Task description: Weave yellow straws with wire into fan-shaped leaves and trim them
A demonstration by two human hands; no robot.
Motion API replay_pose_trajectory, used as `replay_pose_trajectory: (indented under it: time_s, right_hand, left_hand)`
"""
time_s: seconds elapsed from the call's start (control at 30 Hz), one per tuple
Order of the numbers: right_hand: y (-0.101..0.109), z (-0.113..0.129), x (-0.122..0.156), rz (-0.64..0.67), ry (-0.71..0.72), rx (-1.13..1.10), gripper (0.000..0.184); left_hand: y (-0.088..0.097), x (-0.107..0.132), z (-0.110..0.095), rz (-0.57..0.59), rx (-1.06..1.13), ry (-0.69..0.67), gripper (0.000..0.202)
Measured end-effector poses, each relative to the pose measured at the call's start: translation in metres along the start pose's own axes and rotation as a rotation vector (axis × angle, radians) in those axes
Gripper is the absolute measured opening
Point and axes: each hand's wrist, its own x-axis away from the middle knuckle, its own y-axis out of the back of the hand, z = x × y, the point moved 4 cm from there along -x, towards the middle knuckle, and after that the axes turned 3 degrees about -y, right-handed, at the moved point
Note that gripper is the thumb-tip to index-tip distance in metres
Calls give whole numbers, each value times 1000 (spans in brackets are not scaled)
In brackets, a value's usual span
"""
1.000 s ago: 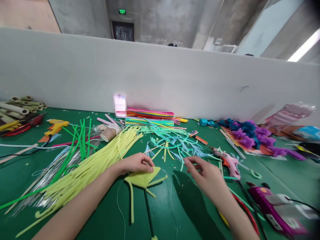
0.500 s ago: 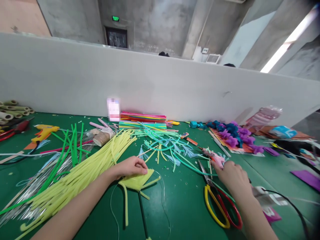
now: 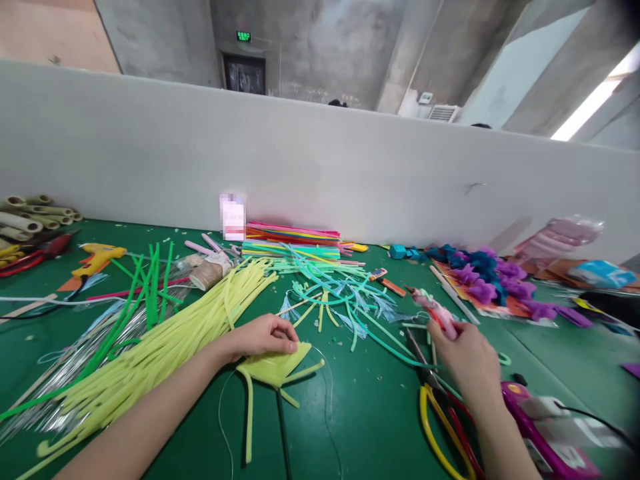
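One pink glue gun point(image 3: 442, 316) gripped, right hand point(image 3: 471, 355), four o'clock; one yellow piece point(image 3: 275, 367) held, left hand point(image 3: 266, 335), seven; green tabletop point(image 3: 373, 413); pale partition point(image 3: 330, 167), twelve.

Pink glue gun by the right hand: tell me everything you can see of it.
The pink glue gun has a smooth, plastic-looking body with a red-orange part along its side and a narrow, dark nozzle tip. It points away from the person and towards the left. The right hand grips its rear, hiding most of the handle. It is over the green table; whether it rests there or is lifted, and whether it is switched on, cannot be told.
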Motion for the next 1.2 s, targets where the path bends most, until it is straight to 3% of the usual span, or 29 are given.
replay_pose_trajectory:
  time_s: [0.07,0.17,0.33,0.7,0.93,1.2]
  right_hand:
    - [7,20,14,22,2,-91,47]
    - [10,55,43,106,148,-245,35]
    - [4,84,78,189,272,-220,29]
    - [-17,92,91,418,398,-375,29]
    - [-17,93,91,454,427,-410,28]
    - [-4,92,87,449,516,-288,34]
  left_hand:
    - [0,0,0,-7,-5,-5,36]
    - [0,1,1,-14,10,-19,35]
    - [0,2,0,-43,81,-59,32]
    - [3,5,-2,-35,181,-45,29]
    - [6,7,-4,-44,210,-38,28]
    - [6,7,-3,-45,226,-43,26]
